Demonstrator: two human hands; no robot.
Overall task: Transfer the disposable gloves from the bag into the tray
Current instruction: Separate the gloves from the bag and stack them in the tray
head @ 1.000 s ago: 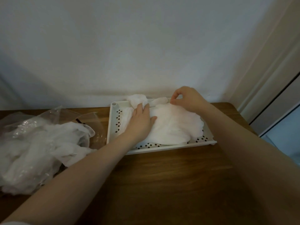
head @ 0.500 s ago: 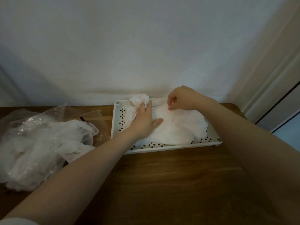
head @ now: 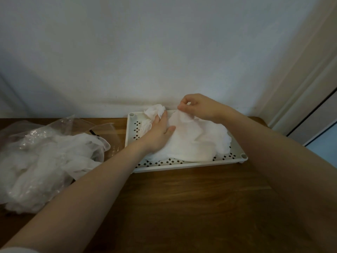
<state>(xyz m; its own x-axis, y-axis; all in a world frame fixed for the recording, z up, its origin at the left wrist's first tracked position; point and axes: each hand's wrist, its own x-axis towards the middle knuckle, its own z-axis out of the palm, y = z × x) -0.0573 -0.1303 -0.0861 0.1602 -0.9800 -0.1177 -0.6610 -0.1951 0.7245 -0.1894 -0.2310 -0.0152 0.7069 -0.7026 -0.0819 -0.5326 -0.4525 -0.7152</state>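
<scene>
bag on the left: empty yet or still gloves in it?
Still holds gloves: the clear bag lies open, with a white heap of gloves inside and spilling from its mouth.

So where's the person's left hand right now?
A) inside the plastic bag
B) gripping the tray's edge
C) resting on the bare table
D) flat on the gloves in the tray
D: the left hand lies with straight fingers pressing on the pile of gloves in the white tray, while the bag sits untouched off to the left.
</scene>
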